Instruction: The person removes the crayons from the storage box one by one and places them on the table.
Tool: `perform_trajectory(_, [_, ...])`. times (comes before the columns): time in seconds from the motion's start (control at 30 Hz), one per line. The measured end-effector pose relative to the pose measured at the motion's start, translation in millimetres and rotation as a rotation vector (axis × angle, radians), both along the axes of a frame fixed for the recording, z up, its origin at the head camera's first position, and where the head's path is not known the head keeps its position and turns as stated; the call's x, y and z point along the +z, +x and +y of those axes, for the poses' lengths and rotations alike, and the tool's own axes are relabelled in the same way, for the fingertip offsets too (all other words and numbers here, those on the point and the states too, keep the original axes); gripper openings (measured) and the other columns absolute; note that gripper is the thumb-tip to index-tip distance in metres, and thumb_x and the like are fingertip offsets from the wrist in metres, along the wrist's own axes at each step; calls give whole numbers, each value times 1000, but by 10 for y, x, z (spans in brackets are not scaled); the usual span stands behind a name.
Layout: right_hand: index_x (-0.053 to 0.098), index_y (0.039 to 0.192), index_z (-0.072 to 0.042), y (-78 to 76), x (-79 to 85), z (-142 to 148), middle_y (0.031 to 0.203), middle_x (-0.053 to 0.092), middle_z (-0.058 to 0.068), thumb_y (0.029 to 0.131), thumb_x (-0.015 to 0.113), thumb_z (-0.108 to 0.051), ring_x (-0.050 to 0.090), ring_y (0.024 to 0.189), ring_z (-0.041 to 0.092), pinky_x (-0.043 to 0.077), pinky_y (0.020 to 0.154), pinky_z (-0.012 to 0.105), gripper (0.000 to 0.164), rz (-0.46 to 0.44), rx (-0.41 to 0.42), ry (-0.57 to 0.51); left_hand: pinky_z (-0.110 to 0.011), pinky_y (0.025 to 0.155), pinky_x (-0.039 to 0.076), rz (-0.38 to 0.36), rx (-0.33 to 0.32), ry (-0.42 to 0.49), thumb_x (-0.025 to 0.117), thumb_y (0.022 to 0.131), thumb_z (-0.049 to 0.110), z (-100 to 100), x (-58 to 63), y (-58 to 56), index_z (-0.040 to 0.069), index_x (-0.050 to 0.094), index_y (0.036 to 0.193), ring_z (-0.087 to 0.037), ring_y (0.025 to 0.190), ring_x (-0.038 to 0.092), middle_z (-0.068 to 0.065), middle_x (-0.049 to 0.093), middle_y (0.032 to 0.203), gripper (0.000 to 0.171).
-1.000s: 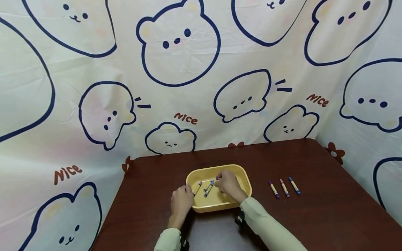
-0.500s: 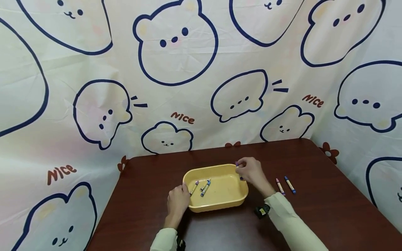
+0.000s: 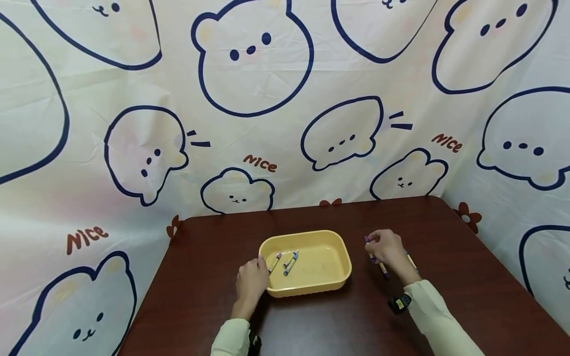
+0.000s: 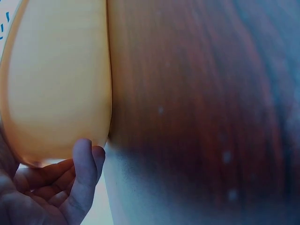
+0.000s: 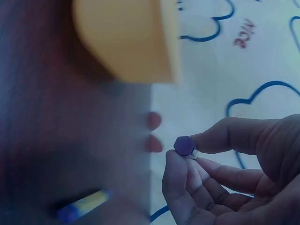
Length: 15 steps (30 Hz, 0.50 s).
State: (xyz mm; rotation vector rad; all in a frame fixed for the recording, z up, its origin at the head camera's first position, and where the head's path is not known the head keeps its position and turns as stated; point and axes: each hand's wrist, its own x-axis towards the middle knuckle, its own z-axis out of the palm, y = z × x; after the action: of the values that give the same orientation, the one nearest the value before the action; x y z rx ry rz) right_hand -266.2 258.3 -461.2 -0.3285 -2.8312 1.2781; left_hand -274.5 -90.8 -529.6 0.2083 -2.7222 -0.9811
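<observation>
My left hand (image 3: 251, 283) grips the left end of a yellow plastic tray (image 3: 311, 291); in the left wrist view its thumb and fingers (image 4: 83, 164) curl at the tray's end. Several crayons lie in the tray's left part, one pinkish-purple-tipped crayon (image 3: 274, 263) and a blue crayon (image 3: 290, 264) among them. To the right of the tray, my right hand (image 3: 388, 248) pinches a purple crayon (image 5: 184, 146) between thumb and fingertips, held above the table. Below that hand a purple-ended crayon (image 3: 383, 270) lies on the table, and a blue crayon (image 3: 411, 260) is partly hidden behind the hand.
The dark brown wooden table (image 3: 213, 257) ends at the back against a pale curtain (image 3: 285, 138) printed with bear outlines. Each wrist carries a dark strapped device, such as the right wrist device (image 3: 399, 303).
My right hand has lifted the purple crayon out of the tray and carried it right, over the crayons on the table. The left hand keeps its place on the tray.
</observation>
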Motion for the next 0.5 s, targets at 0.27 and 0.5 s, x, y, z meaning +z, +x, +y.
perform_trajectory(0.27, [69,102,4,-17,-342,-36,71,65,6,86,64,-4,62,52,15,51,48,28,19,-57,41,93,-50,66,49,-38,-14,-5,44,107,33,-8,-6,-2,10,60,70,-33,77,66,-12,64,76,46])
perform_trajectory(0.5, [60,76,-3,-22,-478,-113,68,55,4,82,71,-1,53,52,14,43,47,26,13,-32,79,184,-51,66,49,-23,-11,-8,45,106,33,-5,-18,-7,10,60,70,-34,79,67,-14,65,78,46])
